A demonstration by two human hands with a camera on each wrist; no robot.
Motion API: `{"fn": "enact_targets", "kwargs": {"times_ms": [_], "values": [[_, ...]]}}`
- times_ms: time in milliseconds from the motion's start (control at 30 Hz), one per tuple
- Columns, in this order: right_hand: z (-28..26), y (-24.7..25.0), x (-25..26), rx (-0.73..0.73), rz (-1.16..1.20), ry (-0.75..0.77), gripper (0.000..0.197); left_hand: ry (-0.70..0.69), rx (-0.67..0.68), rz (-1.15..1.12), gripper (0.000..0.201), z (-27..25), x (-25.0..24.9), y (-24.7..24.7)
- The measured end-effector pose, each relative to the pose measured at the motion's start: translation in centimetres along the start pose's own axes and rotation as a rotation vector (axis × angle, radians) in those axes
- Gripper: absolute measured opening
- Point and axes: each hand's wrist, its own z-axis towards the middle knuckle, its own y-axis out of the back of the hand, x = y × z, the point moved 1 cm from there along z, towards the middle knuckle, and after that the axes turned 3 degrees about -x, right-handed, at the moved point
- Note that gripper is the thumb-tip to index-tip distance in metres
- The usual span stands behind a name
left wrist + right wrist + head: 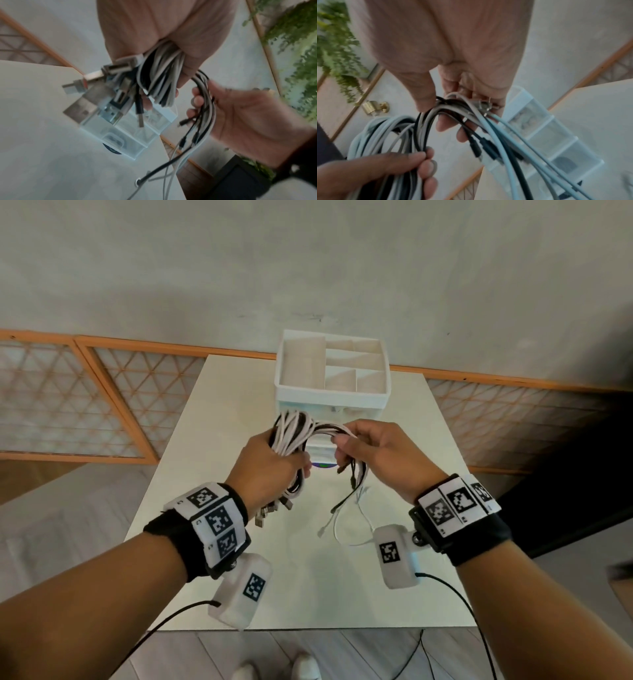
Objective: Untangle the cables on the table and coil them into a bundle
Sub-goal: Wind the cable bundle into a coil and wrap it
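A person's left hand [274,462] grips a looped bundle of white and black cables [294,433] above a white table [191,474], the fingers curled tight round the coil so that a cluster of USB plugs [96,86] hangs out below the fist. The right hand [380,453] holds the loose ends of the same cables, thumb and curled fingers pinching the strands where they arc across from the left hand; several small connectors [481,148] dangle beneath it. One white cable end [342,529] trails down and lies on the table near the right wrist, beside a black lead [344,501] that hangs from the right hand. Just behind the hands stands a white organiser [332,371] with open compartments on top and clear drawers [137,129] below. Both wrists wear black bands bearing square printed markers, each with a white camera unit slung underneath.
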Motion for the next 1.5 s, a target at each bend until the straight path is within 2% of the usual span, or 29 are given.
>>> {"fn": "enact_targets", "kwargs": {"times_ms": [100, 233, 300, 367, 433, 533, 667, 733, 833, 900, 967, 1067, 1167, 1300, 1400, 1500], "values": [[0.0, -0.9, -0.7, -0.099, 0.1, 0.048, 0.017, 0.027, 0.007, -0.071, 0.01, 0.0, -0.2, -0.2], [-0.1, -3.9, -0.7, -0.307, 0.202, 0.079, 0.02, -0.09, 0.125, -0.072, 0.059, -0.8, -1.0, -1.4], [-0.6, -4.9, -0.3, -0.306, 0.229, 0.103, 0.024, -0.126, 0.156, -0.083, 0.073, -0.8, -1.1, -1.7], [-1.4, -5.8, 0.0, -0.215, 0.291, 0.094, 0.028, -0.094, 0.12, -0.121, 0.078, -0.5, -0.8, -1.6], [-1.9, -6.3, -0.1, -0.122, 0.287, 0.097, 0.028, -0.002, 0.043, -0.202, 0.074, -0.3, -0.4, -1.4], [-2.1, -6.4, -0.6, -0.096, 0.102, 0.181, 0.019, 0.096, -0.017, -0.262, 0.059, -0.2, 0.0, -1.1], [-1.9, -7.2, -1.1, -0.154, 0.035, 0.24, 0.022, 0.111, 0.163, -0.258, 0.062, -0.7, -0.8, -0.6], [-1.8, -7.6, -1.2, -0.112, 0.078, 0.239, 0.027, 0.114, 0.235, -0.316, 0.055, -1.1, -1.2, -0.4], [-1.9, -7.3, -0.9, -0.044, 0.003, 0.249, 0.021, 0.157, 0.119, -0.384, 0.05, -0.9, -0.9, 0.0], [-2.1, -7.0, -0.9, -0.09, -0.084, 0.321, 0.022, 0.228, 0.049, -0.42, 0.054, -0.8, -0.6, 0.1], [-2.1, -7.0, -1.1, -0.173, -0.076, 0.372, 0.025, 0.268, 0.063, -0.419, 0.061, -0.9, -0.2, 0.2], [-2.0, -7.4, -1.3, -0.232, 0.011, 0.352, 0.016, 0.227, 0.16, -0.378, 0.066, -1.3, -0.2, 0.2], [-2.1, -7.7, -1.3, -0.226, 0.055, 0.363, 0.017, 0.214, 0.223, -0.416, 0.059, -1.3, -0.5, 0.5], [-2.4, -7.9, -1.1, -0.107, 0.003, 0.41, 0.029, 0.198, 0.087, -0.482, 0.035, -0.8, -0.3, 0.8], [-2.4, -7.9, -1.2, -0.207, -0.071, 0.42, 0.036, 0.226, -0.011, -0.543, 0.027, -0.6, -0.2, 0.7], [-2.6, -8.4, -1.6, -0.259, -0.248, 0.425, 0.036, 0.172, 0.01, -0.535, 0.032, -0.8, -0.5, 1.0]]}}
